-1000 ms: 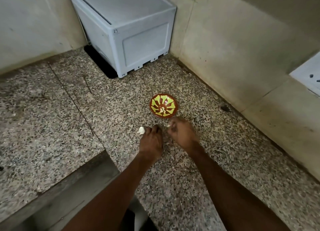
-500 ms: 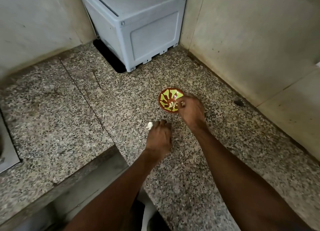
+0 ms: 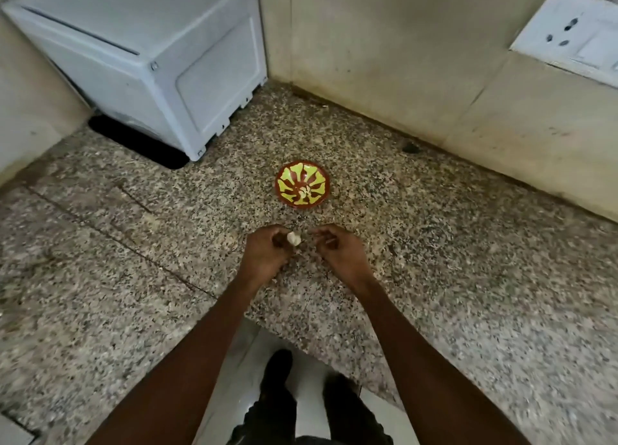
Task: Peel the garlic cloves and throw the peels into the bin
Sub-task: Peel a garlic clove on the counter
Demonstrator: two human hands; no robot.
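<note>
A garlic clove (image 3: 293, 238) is pinched in the left hand (image 3: 266, 255) just over the counter (image 3: 434, 260), near the painted bowl (image 3: 302, 184). The right hand (image 3: 337, 252) is half curled beside it, apparently holding nothing. Loose peel could easily get dropped onto the speckled stone and lost, and no bin is seen anywhere.

The right hand (image 3: 337, 254), seen half a second earlier at the rim of the painted bowl (image 3: 302, 184), has been drawn back to the near side of the bowl (fingers loosely curled). The garlic clove (image 3: 293, 238) has been lifted by the left hand (image 3: 264, 255), beside the right hand.
</note>
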